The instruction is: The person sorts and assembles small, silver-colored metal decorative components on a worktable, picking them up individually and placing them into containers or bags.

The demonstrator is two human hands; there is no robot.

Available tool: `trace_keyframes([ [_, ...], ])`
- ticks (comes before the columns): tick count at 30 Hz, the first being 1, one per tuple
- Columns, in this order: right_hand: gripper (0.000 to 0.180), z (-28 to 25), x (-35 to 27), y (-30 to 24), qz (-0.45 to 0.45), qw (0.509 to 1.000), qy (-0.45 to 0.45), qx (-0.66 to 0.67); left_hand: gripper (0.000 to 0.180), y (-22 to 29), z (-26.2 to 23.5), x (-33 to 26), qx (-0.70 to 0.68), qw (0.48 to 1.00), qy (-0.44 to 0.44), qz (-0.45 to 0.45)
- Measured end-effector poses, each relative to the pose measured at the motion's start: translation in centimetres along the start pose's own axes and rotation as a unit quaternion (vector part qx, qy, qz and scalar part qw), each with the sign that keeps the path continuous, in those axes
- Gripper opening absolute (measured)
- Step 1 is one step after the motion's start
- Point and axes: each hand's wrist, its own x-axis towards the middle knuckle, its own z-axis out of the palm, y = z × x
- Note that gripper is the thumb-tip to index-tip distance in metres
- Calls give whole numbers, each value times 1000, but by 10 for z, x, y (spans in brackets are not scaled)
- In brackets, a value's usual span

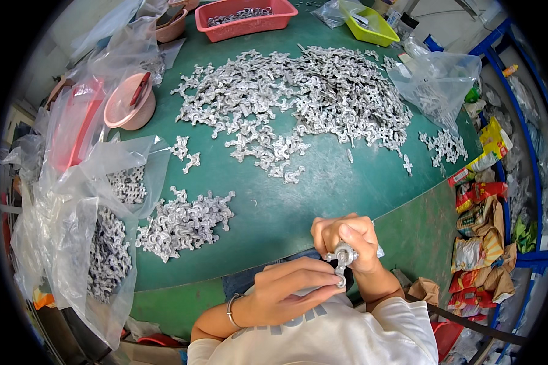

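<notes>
Close to my chest, both hands meet at a small silver metal casting (pixel 342 263) with rounded, lobed ends. My left hand (pixel 292 287), a bangle at its wrist, pinches the casting's lower end between fingers and thumb. My right hand (pixel 350 240) is a closed fist against the casting's upper, rounder end; what lies inside that fist is hidden. A large heap of similar castings (pixel 347 91) spreads across the green table (pixel 286 213). A smaller pile (pixel 189 222) sits left of my hands, with a few loose pieces beyond it.
Clear plastic bags (pixel 61 243) with metal parts crowd the left edge, beside a pink bucket (pixel 129 103) holding a red-handled tool. A red tray (pixel 246 21) and a yellow-green tray (pixel 371 27) stand at the back. To the right, a blue-framed rack (pixel 533 152) borders colourful packets (pixel 478 194).
</notes>
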Motion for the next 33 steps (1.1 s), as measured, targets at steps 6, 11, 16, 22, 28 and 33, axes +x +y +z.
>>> trace_keyframes([
  [6, 44, 1, 0, 1, 0, 1000, -1, -1, 25, 1, -1, 0, -5, 1000, 1, 1],
  [11, 40, -6, 0, 4, -12, 999, -40, 24, 25, 0, 0, -1, -5, 1000, 10, -8],
  [16, 28, -23, 3, 9, 18, 982, -18, -189, 23, -13, -2, -9, 136, 989, 54, 0],
  [22, 16, -53, 32, 49, 2, 860, 108, -498, 13, -90, -9, -38, 311, 942, 93, -87],
  [28, 17, -60, 53, 75, -89, 770, 59, -629, 19, -89, -8, -37, 343, 931, 41, -119],
  [33, 13, -56, 28, 59, 5, 903, 139, -407, 29, -69, -10, -23, 182, 954, 121, -207],
])
